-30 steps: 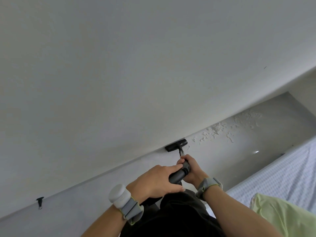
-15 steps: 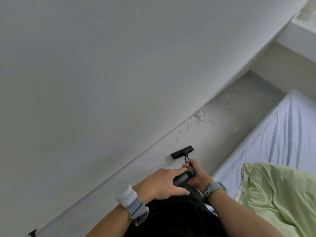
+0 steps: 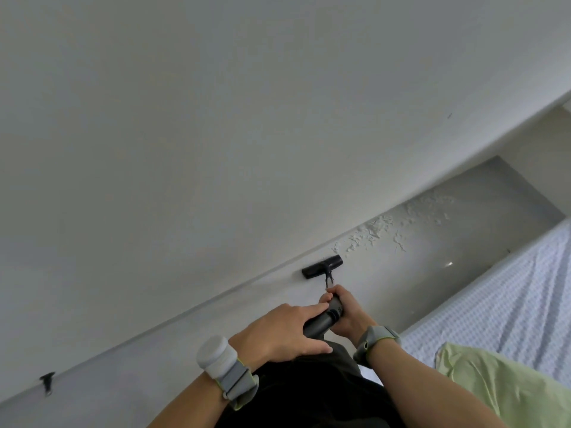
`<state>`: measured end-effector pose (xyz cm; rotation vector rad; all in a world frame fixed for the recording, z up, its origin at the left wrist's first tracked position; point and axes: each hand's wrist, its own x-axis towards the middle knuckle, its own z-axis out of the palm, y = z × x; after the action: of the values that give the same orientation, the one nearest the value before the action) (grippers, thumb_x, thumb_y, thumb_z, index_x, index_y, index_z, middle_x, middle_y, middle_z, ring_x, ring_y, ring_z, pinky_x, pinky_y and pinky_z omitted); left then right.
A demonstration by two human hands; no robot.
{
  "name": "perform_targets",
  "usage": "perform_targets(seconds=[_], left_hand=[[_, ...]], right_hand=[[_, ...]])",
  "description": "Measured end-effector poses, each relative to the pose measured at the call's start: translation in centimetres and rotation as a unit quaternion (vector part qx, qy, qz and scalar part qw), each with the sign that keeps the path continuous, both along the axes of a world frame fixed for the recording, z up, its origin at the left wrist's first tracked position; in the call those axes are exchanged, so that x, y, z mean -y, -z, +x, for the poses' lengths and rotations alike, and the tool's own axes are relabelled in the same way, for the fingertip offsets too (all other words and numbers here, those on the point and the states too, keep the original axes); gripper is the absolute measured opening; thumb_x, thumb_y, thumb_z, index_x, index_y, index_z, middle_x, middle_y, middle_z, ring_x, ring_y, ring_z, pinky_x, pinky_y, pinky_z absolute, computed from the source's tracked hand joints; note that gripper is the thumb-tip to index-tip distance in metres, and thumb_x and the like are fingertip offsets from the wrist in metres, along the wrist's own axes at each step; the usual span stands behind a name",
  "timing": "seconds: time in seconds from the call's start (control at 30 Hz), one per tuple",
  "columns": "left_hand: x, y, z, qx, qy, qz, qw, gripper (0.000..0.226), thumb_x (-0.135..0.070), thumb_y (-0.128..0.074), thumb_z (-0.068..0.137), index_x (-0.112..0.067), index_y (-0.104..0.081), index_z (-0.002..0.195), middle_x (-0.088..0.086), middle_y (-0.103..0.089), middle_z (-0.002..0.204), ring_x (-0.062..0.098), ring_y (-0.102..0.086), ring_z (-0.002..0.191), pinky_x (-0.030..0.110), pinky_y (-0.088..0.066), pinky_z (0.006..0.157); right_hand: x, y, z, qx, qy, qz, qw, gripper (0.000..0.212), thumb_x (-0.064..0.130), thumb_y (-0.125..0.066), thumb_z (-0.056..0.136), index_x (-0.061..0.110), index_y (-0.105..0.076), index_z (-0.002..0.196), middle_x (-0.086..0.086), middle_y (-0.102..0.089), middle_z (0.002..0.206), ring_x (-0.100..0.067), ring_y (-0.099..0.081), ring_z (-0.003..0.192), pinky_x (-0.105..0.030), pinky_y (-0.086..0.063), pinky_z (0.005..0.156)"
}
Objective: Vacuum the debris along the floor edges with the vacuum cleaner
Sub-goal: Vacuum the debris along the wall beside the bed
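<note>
The black vacuum nozzle (image 3: 322, 266) sits on the grey floor right against the wall's base. Its dark tube (image 3: 323, 319) runs back toward me. My left hand (image 3: 285, 333) grips the tube from above, and my right hand (image 3: 344, 313) holds it from the far side, a little further along. White flaky debris (image 3: 370, 233) lies scattered along the floor edge just right of the nozzle and stretches away toward the far corner.
A white wall (image 3: 216, 134) fills most of the view. A bed with a pale checked sheet (image 3: 509, 288) and a light green pillow (image 3: 500, 387) borders the narrow floor strip on the right. A small black fitting (image 3: 47, 381) sticks out at the wall's base, far left.
The nozzle has moved from out on the floor back against the wall edge, close to the debris. Both hands keep their hold on the tube. My head view has swung back left.
</note>
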<state>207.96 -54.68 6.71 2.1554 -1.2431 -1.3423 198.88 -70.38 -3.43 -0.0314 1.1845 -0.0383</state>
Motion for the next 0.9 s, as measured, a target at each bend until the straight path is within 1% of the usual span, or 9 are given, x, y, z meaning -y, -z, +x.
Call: perform_targets(seconds=[0.07,0.23,0.4,0.5,0.6,0.7,0.73,0.83,0.9], left_hand=[[0.0,-0.2,0.2,0.007,-0.025,0.003,1.000,0.085,-0.066,-0.068,0.087,-0.050,-0.027,0.159,-0.001,-0.064,0.132,0.014,-0.060,0.098,0.027,-0.046,0.082],[-2.3,-0.8,2.0,-0.023,-0.091,0.009,0.996,0.081,-0.061,-0.069,0.089,-0.050,-0.028,0.159,-0.003,-0.065,0.126,0.000,-0.051,0.068,0.021,-0.043,0.070],[-4.4,-1.4,2.1,-0.036,-0.078,0.004,0.996,0.081,-0.059,-0.070,0.090,-0.048,-0.029,0.160,-0.003,-0.064,0.131,-0.004,-0.048,0.065,0.019,-0.043,0.070],[-5.1,-1.4,1.8,-0.032,-0.051,0.003,0.998,0.084,-0.062,-0.070,0.089,-0.047,-0.028,0.160,-0.001,-0.065,0.130,0.000,-0.049,0.065,0.023,-0.044,0.077],[-5.9,-1.5,1.6,-0.027,-0.009,0.000,1.000,0.084,-0.061,-0.071,0.089,-0.045,-0.029,0.160,-0.001,-0.066,0.129,0.004,-0.051,0.070,0.022,-0.044,0.076],[-6.8,-1.3,1.3,-0.023,0.031,0.002,0.999,0.084,-0.062,-0.071,0.088,-0.047,-0.030,0.159,-0.002,-0.065,0.133,0.018,-0.064,0.090,0.024,-0.047,0.079],[-7.0,-1.2,1.1,-0.023,0.043,0.003,0.999,0.084,-0.063,-0.071,0.087,-0.048,-0.030,0.159,-0.001,-0.064,0.134,0.020,-0.064,0.091,0.026,-0.050,0.083],[-7.9,-0.7,0.3,-0.022,0.070,0.002,0.997,0.085,-0.066,-0.070,0.085,-0.050,-0.030,0.158,-0.001,-0.063,0.136,0.016,-0.058,0.083,0.030,-0.054,0.092],[-8.6,-0.5,-0.1,-0.013,0.077,-0.007,0.997,0.086,-0.068,-0.070,0.084,-0.051,-0.029,0.158,-0.003,-0.062,0.139,0.017,-0.063,0.100,0.032,-0.052,0.099]], right_hand=[[0.4,0.4,1.2,0.012,-0.025,0.008,1.000,0.020,0.011,-0.046,0.086,0.014,-0.040,0.067,0.001,-0.047,0.047,-0.011,-0.049,0.038,-0.019,-0.046,0.042],[-0.9,0.5,4.3,0.008,-0.090,0.010,0.996,0.021,0.011,-0.047,0.087,0.012,-0.042,0.067,0.001,-0.048,0.048,-0.011,-0.049,0.039,-0.021,-0.046,0.048],[-3.1,0.6,4.2,0.007,-0.086,0.013,0.996,0.020,0.011,-0.048,0.086,0.012,-0.041,0.067,0.000,-0.049,0.048,-0.012,-0.050,0.038,-0.021,-0.048,0.046],[-4.4,0.6,3.1,0.007,-0.063,0.010,0.998,0.018,0.012,-0.051,0.084,0.013,-0.042,0.068,0.001,-0.050,0.049,-0.012,-0.050,0.040,-0.022,-0.048,0.045],[-6.1,0.6,1.7,0.011,-0.015,0.012,1.000,0.017,0.011,-0.051,0.081,0.013,-0.041,0.067,0.001,-0.049,0.047,-0.012,-0.049,0.037,-0.020,-0.047,0.043],[-7.8,-0.3,0.1,0.009,0.040,0.014,0.999,0.018,0.010,-0.050,0.079,0.012,-0.042,0.062,0.000,-0.047,0.045,-0.013,-0.047,0.035,-0.020,-0.047,0.041],[-8.3,-0.7,-0.4,0.009,0.052,0.016,0.998,0.020,0.010,-0.049,0.078,0.011,-0.043,0.059,0.000,-0.047,0.045,-0.013,-0.047,0.034,-0.019,-0.047,0.042],[-9.8,-1.6,-2.3,0.019,0.078,0.018,0.997,0.027,0.009,-0.046,0.077,0.008,-0.045,0.050,0.001,-0.044,0.044,-0.013,-0.045,0.033,-0.018,-0.046,0.046],[-10.6,-1.4,-3.0,0.016,0.083,0.017,0.996,0.027,0.009,-0.046,0.078,0.009,-0.045,0.051,0.001,-0.044,0.044,-0.012,-0.045,0.034,-0.018,-0.045,0.047]])
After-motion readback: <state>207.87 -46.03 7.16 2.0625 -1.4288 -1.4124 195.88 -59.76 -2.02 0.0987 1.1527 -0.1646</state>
